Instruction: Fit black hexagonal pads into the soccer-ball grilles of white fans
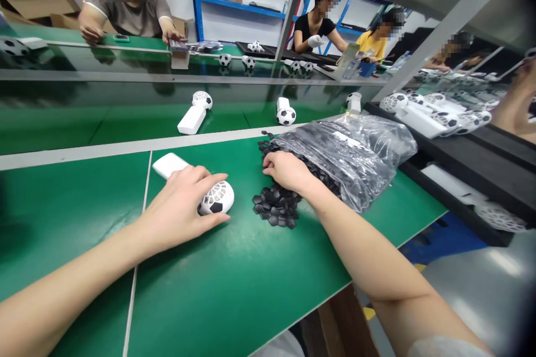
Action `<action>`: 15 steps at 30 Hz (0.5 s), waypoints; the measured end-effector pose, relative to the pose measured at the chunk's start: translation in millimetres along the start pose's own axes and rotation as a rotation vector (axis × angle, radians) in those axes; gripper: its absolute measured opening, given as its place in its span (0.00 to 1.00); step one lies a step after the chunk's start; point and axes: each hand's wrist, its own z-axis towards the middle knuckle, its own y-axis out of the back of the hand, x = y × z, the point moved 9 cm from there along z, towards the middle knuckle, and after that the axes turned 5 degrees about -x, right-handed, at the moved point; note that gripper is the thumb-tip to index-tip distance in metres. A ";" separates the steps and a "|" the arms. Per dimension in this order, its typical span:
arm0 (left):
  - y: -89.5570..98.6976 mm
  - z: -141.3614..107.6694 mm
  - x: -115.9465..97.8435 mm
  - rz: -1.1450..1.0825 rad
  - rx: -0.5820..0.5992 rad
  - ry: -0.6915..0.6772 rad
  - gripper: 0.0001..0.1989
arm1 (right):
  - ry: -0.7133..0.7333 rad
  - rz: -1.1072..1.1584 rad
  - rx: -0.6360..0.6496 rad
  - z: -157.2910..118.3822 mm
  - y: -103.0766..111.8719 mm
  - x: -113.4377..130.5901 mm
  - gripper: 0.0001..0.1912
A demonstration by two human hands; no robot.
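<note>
"What takes up the most room?"

"A green tabletop (196,301), with a pale strip along its far edge. Past that runs a glossy green channel (121,114), where 3 ball-headed white units (192,120) lie spaced apart."

"And the room behind?"

"Blue shelving (243,5) against a white wall. A person in a brown top (136,19) is at the far left; farther right are 1 in black (312,28) and 1 in yellow (374,42)."

"What stands near the right side?"

"Black trays (448,162) at 2 levels, holding more white units. Beside them, on the tabletop, lies a clear plastic bag (368,150), its open end full of black pieces, with a loose pile (276,209) just outside."

"How is the left hand (178,206) set?"

"Spread wide, palm down, clamped around the patterned ball of a white unit (170,165). That unit lies on the tabletop left of the pile, its block end pointing away."

"The right hand (288,170)?"

"It dips into the black pieces at the bag's mouth, fingertips drawn together. I can't tell whether a piece is between them."
</note>
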 end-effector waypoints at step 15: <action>-14.6 -4.3 -3.2 -0.360 0.080 -0.002 0.29 | 0.533 0.567 0.061 -48.9 28.3 98.7 0.09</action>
